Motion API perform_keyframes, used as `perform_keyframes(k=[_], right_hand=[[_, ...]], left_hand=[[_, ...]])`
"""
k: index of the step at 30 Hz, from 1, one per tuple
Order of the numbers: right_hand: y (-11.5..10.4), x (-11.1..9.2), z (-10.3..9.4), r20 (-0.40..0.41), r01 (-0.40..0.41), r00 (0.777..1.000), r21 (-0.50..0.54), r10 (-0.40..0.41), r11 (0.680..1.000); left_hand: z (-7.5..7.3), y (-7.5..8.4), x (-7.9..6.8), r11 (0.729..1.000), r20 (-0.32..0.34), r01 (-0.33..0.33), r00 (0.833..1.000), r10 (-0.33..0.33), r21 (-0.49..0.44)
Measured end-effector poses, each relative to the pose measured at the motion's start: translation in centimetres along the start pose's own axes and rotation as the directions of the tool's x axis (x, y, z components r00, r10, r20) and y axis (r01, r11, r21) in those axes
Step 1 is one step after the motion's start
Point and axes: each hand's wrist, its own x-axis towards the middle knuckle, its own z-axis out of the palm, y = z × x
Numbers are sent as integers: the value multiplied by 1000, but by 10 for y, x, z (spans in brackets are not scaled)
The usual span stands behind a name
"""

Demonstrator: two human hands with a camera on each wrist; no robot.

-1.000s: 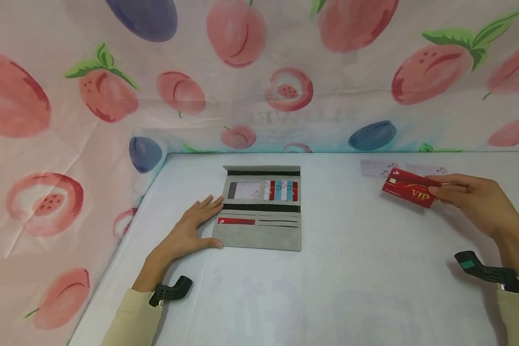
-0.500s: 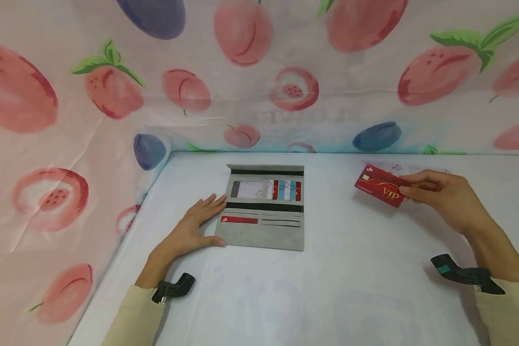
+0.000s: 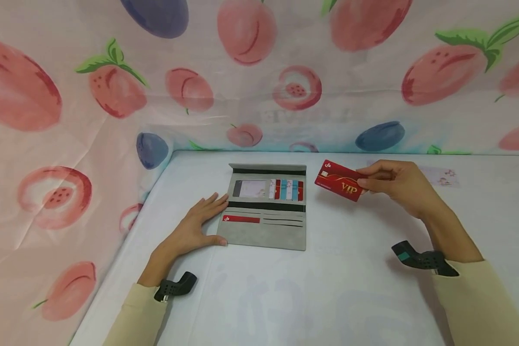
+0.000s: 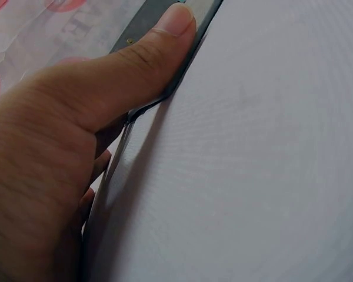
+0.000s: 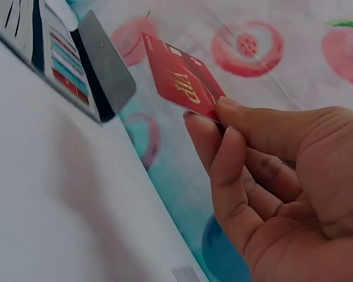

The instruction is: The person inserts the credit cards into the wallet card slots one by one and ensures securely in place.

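Note:
A grey wallet [image 3: 264, 238] lies unfolded on the white table, seen whole in the head view. Several cards sit in its upper slots, and a red card [image 3: 241, 219] shows in a lower left slot. My left hand [image 3: 194, 223] rests on the wallet's left edge, fingers spread and thumb at the lower corner. To the right of the wallet, my right hand [image 3: 400, 185] pinches a red VIP card [image 3: 338, 180] by its right end, between thumb and fingers. That card is held above the table, tilted, apart from the wallet. In the right wrist view the card [image 5: 179, 79] shows its gold lettering.
A pale printed card [image 3: 441, 176] lies flat at the back right, behind the right hand. Fruit-patterned cloth [image 3: 242, 96] hangs behind and to the left of the white table [image 3: 285, 298]. Each wrist wears a black strap mount [image 3: 424, 259].
My right hand has carried the red VIP card leftward, from above the pale cards towards the wallet. My left hand has stayed on the wallet's edge. The head view has shifted slightly.

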Motion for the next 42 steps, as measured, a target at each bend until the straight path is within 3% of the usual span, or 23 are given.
perform_keyframes(k=[10, 24, 29, 42], right_hand=[[-21, 12, 32, 31, 45, 998, 64, -47, 997], [-20, 22, 75, 165, 38, 985, 122, -58, 992], [-21, 22, 90, 206, 42, 977, 87, -59, 995], [-19, 22, 106, 242, 62, 966, 102, -85, 993]], left_hand=[[0, 1, 2, 1000, -2, -8, 1000, 8, 1], [-1, 2, 2, 1000, -7, -18, 1000, 18, -17], [0, 2, 1, 1000, -7, -14, 1000, 14, -17], [-1, 1, 1, 1000, -5, -10, 1000, 10, -7]])
